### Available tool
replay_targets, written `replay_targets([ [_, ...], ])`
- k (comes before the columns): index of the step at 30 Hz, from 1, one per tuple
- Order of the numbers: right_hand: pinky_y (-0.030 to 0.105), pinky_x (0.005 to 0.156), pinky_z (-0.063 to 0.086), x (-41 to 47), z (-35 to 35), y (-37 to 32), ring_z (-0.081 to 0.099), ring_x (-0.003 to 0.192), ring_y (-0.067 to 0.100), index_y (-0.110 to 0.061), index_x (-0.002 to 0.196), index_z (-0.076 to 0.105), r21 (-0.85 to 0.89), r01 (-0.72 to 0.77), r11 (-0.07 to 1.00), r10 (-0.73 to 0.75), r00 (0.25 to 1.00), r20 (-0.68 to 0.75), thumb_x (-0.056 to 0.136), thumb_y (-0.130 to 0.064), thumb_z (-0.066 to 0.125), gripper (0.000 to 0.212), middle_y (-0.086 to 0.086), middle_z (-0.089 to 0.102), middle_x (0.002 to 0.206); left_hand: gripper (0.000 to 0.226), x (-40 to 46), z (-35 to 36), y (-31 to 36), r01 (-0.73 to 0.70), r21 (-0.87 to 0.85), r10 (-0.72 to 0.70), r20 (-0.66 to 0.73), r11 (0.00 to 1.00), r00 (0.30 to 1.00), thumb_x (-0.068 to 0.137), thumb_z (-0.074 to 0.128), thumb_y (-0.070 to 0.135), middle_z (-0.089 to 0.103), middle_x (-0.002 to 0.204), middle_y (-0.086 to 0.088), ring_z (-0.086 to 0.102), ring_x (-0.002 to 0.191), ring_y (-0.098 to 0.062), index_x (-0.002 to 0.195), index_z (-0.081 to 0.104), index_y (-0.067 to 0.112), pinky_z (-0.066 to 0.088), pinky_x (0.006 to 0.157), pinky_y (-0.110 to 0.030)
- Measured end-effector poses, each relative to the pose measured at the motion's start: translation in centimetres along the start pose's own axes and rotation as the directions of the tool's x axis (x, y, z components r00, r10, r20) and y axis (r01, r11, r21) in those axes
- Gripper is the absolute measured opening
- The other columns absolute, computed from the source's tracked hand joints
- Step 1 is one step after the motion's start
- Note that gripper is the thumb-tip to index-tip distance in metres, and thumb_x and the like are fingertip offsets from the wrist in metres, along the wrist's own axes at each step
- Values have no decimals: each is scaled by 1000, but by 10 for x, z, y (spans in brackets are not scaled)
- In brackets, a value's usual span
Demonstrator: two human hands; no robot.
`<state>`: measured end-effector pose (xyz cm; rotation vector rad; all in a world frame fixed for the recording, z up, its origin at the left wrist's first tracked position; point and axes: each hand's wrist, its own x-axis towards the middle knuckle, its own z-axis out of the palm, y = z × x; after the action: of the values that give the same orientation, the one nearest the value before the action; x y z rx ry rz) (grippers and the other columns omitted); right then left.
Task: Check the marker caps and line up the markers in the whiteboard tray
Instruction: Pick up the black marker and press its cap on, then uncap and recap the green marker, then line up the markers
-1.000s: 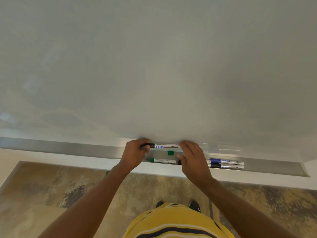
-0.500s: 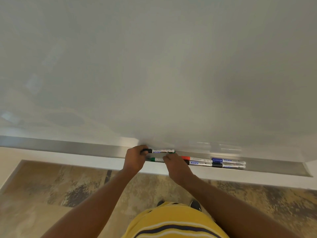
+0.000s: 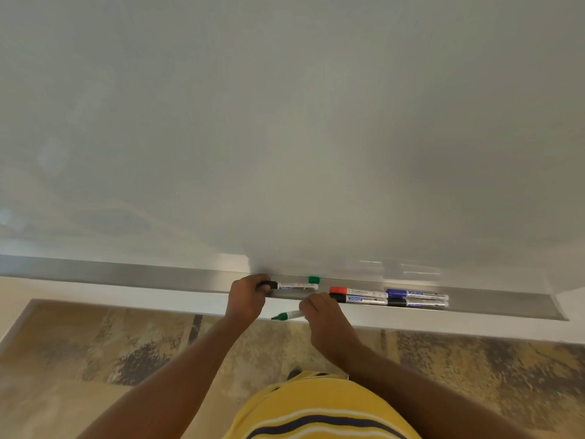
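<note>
My left hand grips the black-capped end of a white marker lying in the metal whiteboard tray. My right hand holds an uncapped green marker just in front of the tray, tip pointing left. A loose green cap sits in the tray behind the black-capped marker. To the right lie a red marker, a black marker, a blue marker and another black one, in two rows.
The blank whiteboard fills the upper view. Below the tray runs a white wall ledge, then a mottled brown floor. The tray's right end stops near the board's corner.
My right hand has lifted the green marker out of the tray and drawn it toward me. The green cap now shows in the tray. My left hand stays on the black-capped marker.
</note>
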<state>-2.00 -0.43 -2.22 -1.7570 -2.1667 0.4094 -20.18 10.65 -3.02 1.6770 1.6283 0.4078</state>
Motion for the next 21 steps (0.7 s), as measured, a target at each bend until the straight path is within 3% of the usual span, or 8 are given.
replay_targets([
  [2, 33, 77, 47, -13, 0, 0, 52, 90, 23, -10, 100, 59, 23, 24, 999, -24, 1000, 6, 69, 7, 58, 35, 8, 60, 98, 22, -2, 4, -1, -1, 17, 1, 16, 1000, 1000, 87, 61, 4, 73, 81, 0, 64, 76, -20, 90, 75, 20, 52, 72, -29],
  [5, 34, 80, 48, -23, 0, 0, 54, 94, 23, -10, 104, 60, 24, 29, 999, -30, 999, 16, 69, 4, 62, 38, 7, 61, 102, 21, -5, 8, 0, -57, 105, 53, 40, 993, 998, 85, 61, 4, 71, 73, -2, 61, 68, -22, 84, 73, 22, 51, 63, -33],
  [9, 31, 84, 46, -22, -4, 7, 50, 97, 20, -13, 107, 60, 44, -17, 999, 16, 1000, 16, 70, 4, 61, 41, 4, 59, 104, 17, -7, 14, 3, -138, 170, 130, 58, 976, 990, 83, 64, 7, 70, 73, -2, 59, 67, -22, 83, 73, 21, 44, 57, -28],
  [15, 23, 82, 40, -20, -19, 26, 51, 93, 16, -17, 104, 61, 85, -136, 987, 140, 989, -42, 78, -1, 65, 31, 1, 60, 102, 17, -6, 17, 5, -254, 276, 238, 91, 927, 967, 85, 63, 8, 71, 96, -1, 58, 89, -26, 95, 75, 15, 49, 77, -37],
  [21, 27, 79, 47, -21, -38, 46, 54, 90, 20, -14, 107, 61, 129, -259, 957, 276, 951, -141, 80, 0, 67, 31, 5, 62, 101, 20, -2, 23, 25, -473, 434, 473, 115, 767, 873, 80, 63, 3, 70, 80, -9, 61, 73, -32, 92, 75, 13, 53, 65, -37],
])
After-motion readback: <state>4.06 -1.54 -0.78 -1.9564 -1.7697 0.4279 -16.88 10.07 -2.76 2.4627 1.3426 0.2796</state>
